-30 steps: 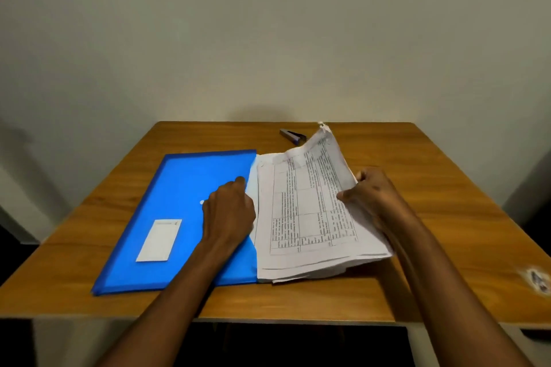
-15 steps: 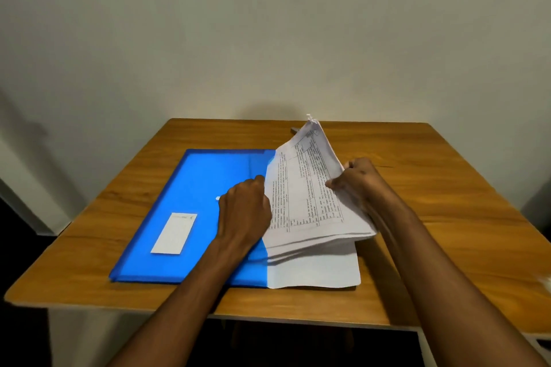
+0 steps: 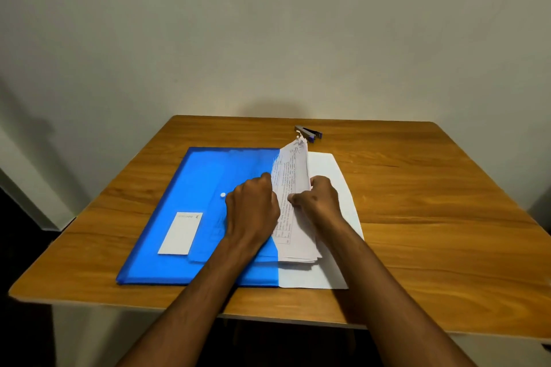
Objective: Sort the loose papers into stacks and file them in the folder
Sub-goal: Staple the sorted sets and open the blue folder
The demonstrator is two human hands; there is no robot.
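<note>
Head view: 2 hands, left hand [image 3: 253,205] and right hand [image 3: 317,202], grip papers [image 3: 293,188] upright at the folder [image 3: 205,188] edge.

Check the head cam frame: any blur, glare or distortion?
Head view: wide-angle bend shows in the table edges; print on the raised papers is too soft to read; the folder looks oversaturated blue, without hard glare; a soft shadow sits on the wall behind the table; corners fall dark.

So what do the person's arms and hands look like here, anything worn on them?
Both forearms are bare right to the bottom of the frame, with no sleeves in view. The left hand and right hand show no gloves, watch or bracelets. No rings can be made out on the fingers.
</note>
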